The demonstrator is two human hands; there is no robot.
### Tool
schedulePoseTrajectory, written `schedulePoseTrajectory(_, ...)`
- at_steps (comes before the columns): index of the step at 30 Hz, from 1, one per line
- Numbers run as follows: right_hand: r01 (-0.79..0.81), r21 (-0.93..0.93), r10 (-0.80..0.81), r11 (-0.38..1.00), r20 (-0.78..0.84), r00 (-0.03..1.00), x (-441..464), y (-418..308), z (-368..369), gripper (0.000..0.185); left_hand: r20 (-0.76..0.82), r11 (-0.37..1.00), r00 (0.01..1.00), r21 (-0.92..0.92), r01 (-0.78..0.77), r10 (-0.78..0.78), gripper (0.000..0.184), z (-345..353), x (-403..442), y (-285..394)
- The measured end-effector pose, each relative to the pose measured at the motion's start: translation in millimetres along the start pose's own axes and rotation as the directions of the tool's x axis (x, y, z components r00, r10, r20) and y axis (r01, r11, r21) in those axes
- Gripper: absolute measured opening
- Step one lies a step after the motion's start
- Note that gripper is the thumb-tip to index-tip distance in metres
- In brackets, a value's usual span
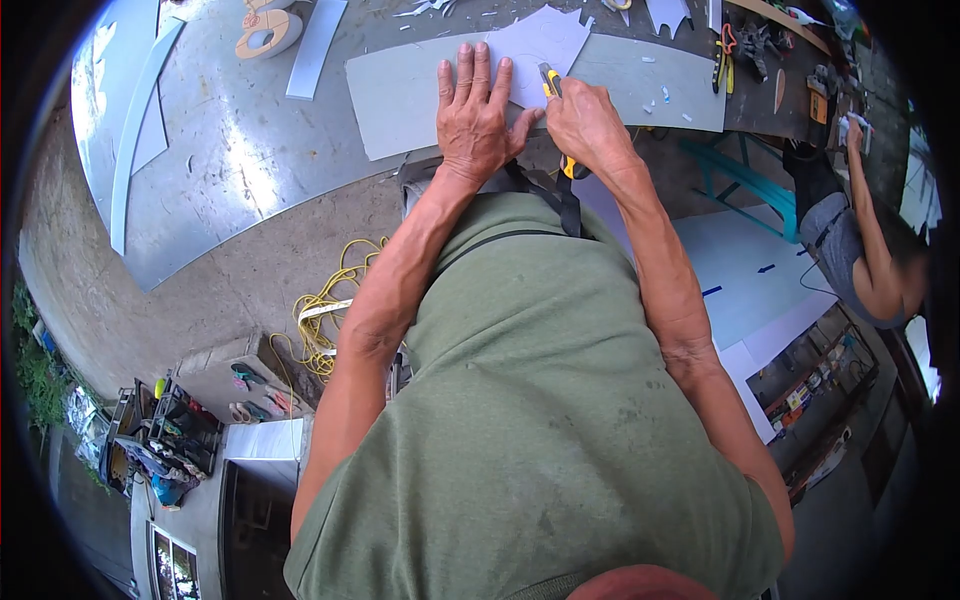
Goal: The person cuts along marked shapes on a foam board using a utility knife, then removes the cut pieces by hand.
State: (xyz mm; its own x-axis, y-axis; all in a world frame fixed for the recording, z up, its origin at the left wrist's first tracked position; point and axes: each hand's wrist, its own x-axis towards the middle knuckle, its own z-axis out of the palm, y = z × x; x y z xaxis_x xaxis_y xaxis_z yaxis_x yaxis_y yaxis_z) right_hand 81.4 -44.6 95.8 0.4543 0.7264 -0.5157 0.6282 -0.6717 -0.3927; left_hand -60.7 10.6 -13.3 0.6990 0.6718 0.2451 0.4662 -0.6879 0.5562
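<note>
Shiny metal counter (225,135), white sheet (545,38) on a gray board (390,95), your right grip (590,122) wrapped around a yellow cutter (549,77) by the sheet, left grip (475,125) flat alongside (fingers splayed, nothing grasped).

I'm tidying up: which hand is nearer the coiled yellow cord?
Left. The left hand, on the grey sheet, is above and right of the cord in the picture; the right hand, holding a knife, farther right.
</note>
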Motion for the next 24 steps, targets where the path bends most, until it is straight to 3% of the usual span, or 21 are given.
schedulePoseTrajectory(4, -0.022, 0.022, 0.021, 1.0, 0.045, 0.999, 5.7, 5.2, 8.1, 0.03, -0.01, 1.0, 1.0, -0.014, 0.004, -0.004, 0.071, 1.2, -0.3, -1.3)
schedulePoseTrajectory(6, 0.234, -0.182, -0.226, 0.955, 0.064, 0.972, 11.5, 21.4, 22.8, 0.03, -0.018, 1.0, 1.0, -0.008, -0.004, 0.004, 0.07, 1.8, 1.2, -1.2)
schedulePoseTrajectory(7, 0.235, -0.188, -0.229, 0.954, 0.052, 0.972, 11.2, 23.7, 21.6, 0.03, -0.028, 1.0, 1.0, -0.008, -0.013, 0.013, 0.07, 3.2, 4.3, -0.3)
schedulePoseTrajectory(9, -0.001, 0.101, 0.007, 0.995, -0.061, 0.998, 0.7, 6.0, 15.8, 0.031, -0.031, 1.0, 0.999, -0.006, -0.008, 0.007, 0.071, 2.7, 1.5, -1.3)
schedulePoseTrajectory(16, 0.006, 0.036, -0.005, 0.999, -0.036, 0.999, -5.3, 9.1, 5.9, 0.032, -0.047, 1.0, 0.999, -0.026, 0.009, -0.01, 0.07, 4.6, 3.0, -0.7)
schedulePoseTrajectory(18, -0.086, 0.172, 0.076, 0.981, 0.065, 0.995, -12.6, 12.1, -0.9, 0.031, -0.044, 0.999, 0.999, -0.052, 0.012, -0.015, 0.072, 3.5, 5.3, 0.2)
schedulePoseTrajectory(19, -0.069, 0.124, 0.059, 0.99, 0.079, 0.995, -14.0, 18.0, -3.8, 0.033, -0.047, 0.999, 0.999, -0.05, 0.018, -0.02, 0.072, 3.0, 5.4, -0.5)
schedulePoseTrajectory(21, -0.089, 0.198, 0.074, 0.976, 0.081, 0.994, -21.2, 15.3, -18.4, 0.034, -0.014, 1.0, 1.0, 0.016, -0.003, 0.003, 0.082, -0.6, 6.5, 1.3)
schedulePoseTrajectory(24, -0.07, 0.28, 0.06, 0.957, 0.042, 0.997, -20.0, 31.3, -24.5, 0.036, 0.006, 0.997, 0.998, -0.049, 0.067, -0.067, 0.091, -5.0, 10.4, 11.6)
